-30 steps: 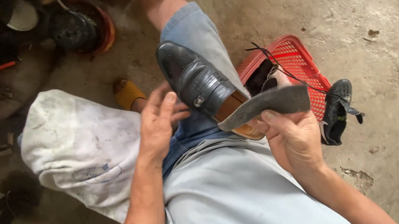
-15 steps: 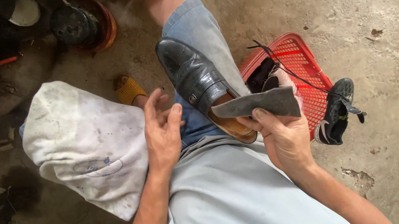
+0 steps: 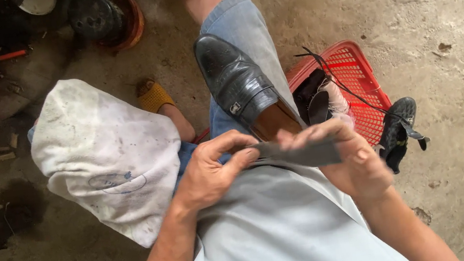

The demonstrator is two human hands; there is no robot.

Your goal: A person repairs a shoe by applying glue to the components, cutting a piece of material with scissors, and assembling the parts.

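Both my hands pinch a flat grey insole piece [image 3: 301, 154] at frame centre: left hand [image 3: 211, 174] on its left end, right hand [image 3: 351, 158] on its right, just below the black loafer [image 3: 237, 83] on my knee.

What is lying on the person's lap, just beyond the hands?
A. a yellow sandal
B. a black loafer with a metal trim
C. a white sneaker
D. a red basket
B: a black loafer with a small metal trim rests along the thigh, just beyond the left hand and right hand, which together hold a flat grey piece.
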